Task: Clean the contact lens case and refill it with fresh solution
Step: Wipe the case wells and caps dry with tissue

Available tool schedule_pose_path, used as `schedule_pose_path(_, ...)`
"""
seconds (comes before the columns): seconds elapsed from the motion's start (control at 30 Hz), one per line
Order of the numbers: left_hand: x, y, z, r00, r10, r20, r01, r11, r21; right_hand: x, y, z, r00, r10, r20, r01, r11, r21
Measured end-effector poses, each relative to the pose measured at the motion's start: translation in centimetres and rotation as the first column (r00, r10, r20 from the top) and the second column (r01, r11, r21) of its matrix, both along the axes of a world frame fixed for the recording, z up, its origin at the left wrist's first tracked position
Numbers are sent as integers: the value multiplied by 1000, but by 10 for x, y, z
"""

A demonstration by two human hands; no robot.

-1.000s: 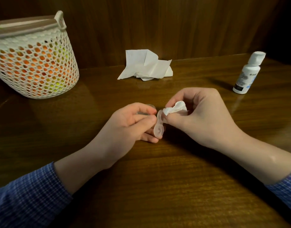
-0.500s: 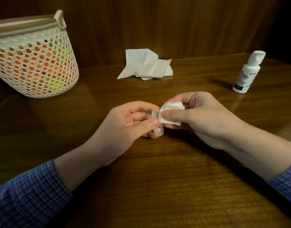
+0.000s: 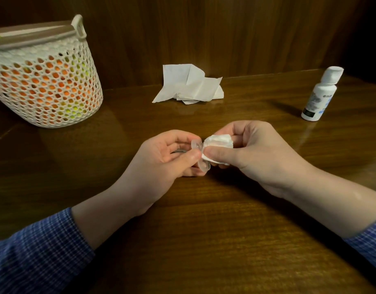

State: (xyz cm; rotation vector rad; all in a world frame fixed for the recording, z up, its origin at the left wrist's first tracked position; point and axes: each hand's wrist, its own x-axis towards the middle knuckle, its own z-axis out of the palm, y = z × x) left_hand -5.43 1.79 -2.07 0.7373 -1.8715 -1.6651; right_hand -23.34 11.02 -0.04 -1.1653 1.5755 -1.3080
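Note:
A clear plastic contact lens case (image 3: pixel 201 154) stands on edge between my hands, just above the middle of the wooden table. My left hand (image 3: pixel 172 158) pinches it between thumb and fingers. My right hand (image 3: pixel 253 149) grips a small wad of white tissue (image 3: pixel 219 143) and presses it against the case with the thumb. A white solution bottle (image 3: pixel 318 94) with a flip cap stands upright at the far right, apart from both hands. Something round and dark (image 3: pixel 179 151) lies behind my left fingers, mostly hidden.
A white mesh basket (image 3: pixel 45 81) holding orange and yellow items stands at the back left. Crumpled white tissues (image 3: pixel 189 85) lie at the back middle against the wooden wall. The table (image 3: pixel 204 240) stretches bare towards me.
My right hand has turned the tissue wad against the case, thumb now on top. The case has shifted slightly up within my left fingers.

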Motion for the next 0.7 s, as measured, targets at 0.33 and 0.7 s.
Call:
schedule_pose_path(0.33, 0, 0, 7, 994, -40, -99, 60, 975, 212, -3, -4, -2, 989, -130, -68, 122, 986, -112)
schedule_pose_path(0.7, -1, -1, 6, 997, 28, -74, -13, 981, 191, -1, -1, -3, 1000, 14, 15, -12, 994, -109)
